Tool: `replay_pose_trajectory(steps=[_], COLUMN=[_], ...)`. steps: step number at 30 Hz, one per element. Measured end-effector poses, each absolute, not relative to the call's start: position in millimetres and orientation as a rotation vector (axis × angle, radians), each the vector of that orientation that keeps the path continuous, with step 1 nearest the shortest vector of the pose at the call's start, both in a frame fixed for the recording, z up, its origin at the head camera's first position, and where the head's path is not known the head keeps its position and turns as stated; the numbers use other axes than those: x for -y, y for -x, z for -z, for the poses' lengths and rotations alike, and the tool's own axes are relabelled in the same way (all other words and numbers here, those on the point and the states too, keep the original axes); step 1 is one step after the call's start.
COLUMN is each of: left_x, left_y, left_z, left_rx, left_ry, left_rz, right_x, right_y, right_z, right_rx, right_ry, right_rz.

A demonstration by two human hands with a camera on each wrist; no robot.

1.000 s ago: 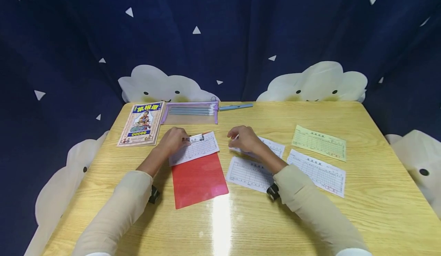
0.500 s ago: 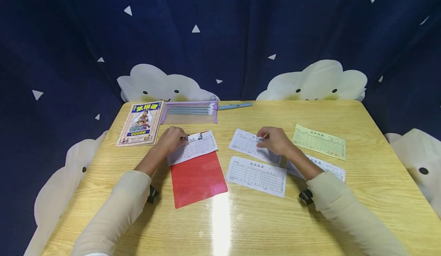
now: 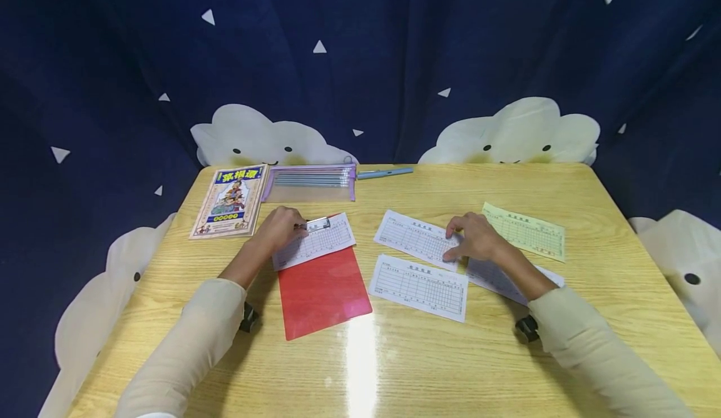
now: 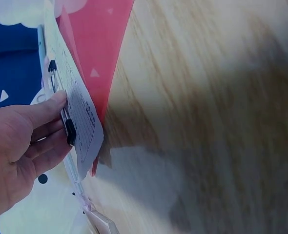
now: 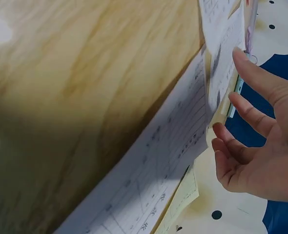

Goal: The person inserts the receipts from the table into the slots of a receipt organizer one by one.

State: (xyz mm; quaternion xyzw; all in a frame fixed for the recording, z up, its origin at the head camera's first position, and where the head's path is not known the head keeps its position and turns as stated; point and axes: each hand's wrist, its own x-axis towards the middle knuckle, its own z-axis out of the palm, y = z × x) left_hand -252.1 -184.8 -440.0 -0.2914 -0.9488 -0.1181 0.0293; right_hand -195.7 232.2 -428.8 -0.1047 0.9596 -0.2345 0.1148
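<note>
Yellow wood-grain worktop, red clipboard left of centre, white printed form across its top, loose ruled form farther right, right hand with grip wide over that form's end, left hand with grip pinching the metal clip.

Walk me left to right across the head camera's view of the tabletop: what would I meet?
Illustrated book → left hand → red backing → nearest white slip → right hand → yellow slip.

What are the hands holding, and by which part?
The left hand pinches the red clipboard by its metal clip; the right hand holds nothing.
</note>
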Motion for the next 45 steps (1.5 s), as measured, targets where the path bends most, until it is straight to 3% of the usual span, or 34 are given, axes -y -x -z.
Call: replay_pose_trajectory(steps=[23, 45], left_x=[184.9, 182.7], left_y=[252.0, 250.7], left_z=[441.0, 440.1], left_rx=[2.922, 2.916], left_ry=[0.887, 0.902], left_rz=[0.352, 0.305], right_x=[-228.1, -227.1], right_y=[202.0, 205.8], right_z=[435.7, 420.9], right_rx=[-2.888, -3.092], right_ry=[0.233, 0.171], right_rz=[0.728, 1.037])
